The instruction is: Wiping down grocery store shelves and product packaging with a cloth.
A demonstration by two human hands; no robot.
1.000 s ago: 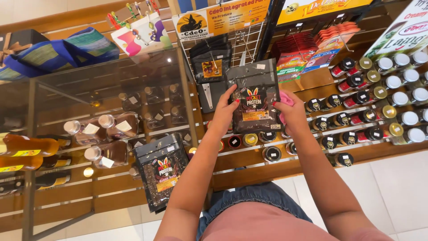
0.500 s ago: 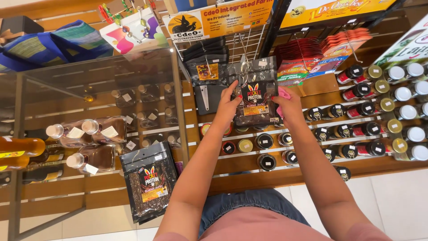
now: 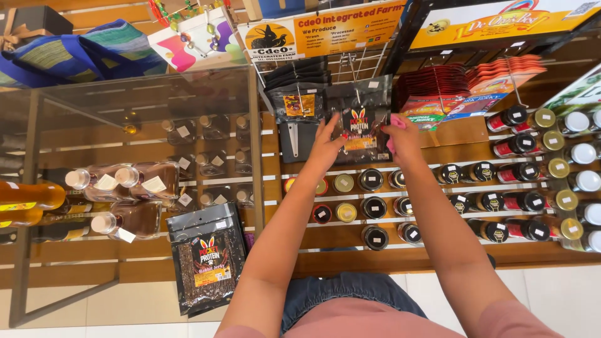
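**Both hands clamped on a dark pouch at the wire hooks**

Gripped from both sides: left hand [image 3: 325,145] pinching the left edge of the dark jerky pouch [image 3: 360,128], right hand [image 3: 404,139] closed on its right edge, a bit of pink tucked under the right fingers. Pouch held upright, long axis vertical, top edge up among the wire hooks [image 3: 357,62] of the rack, straight ahead of both arms and at about equal reach from each. Cannot tell whether the pouch's top hole sits on a hook or just below one.

Around it, from big to small:

- Wooden slatted display wall [image 3: 438,141] filling the background, shelves running left to right.
- Glass-topped cabinet [image 3: 156,94] to the left, with pale-capped bottles [image 3: 134,181] lying under the glass.
- Yellow signboard [image 3: 319,31] above the hooks, a second bright board further right.
- Woven blue bag [image 3: 69,56] at the upper left.
- Second jerky pouch [image 3: 205,260] resting low against the cabinet's corner, well apart from both hands.
- Stack of black pouches [image 3: 299,94] hanging just left of the held one.
- Red flat packets [image 3: 463,87] hanging just to the right.
- Rows of small dark-lidded jars [image 3: 374,208] on the shelves below the hands, more jars off to the right.
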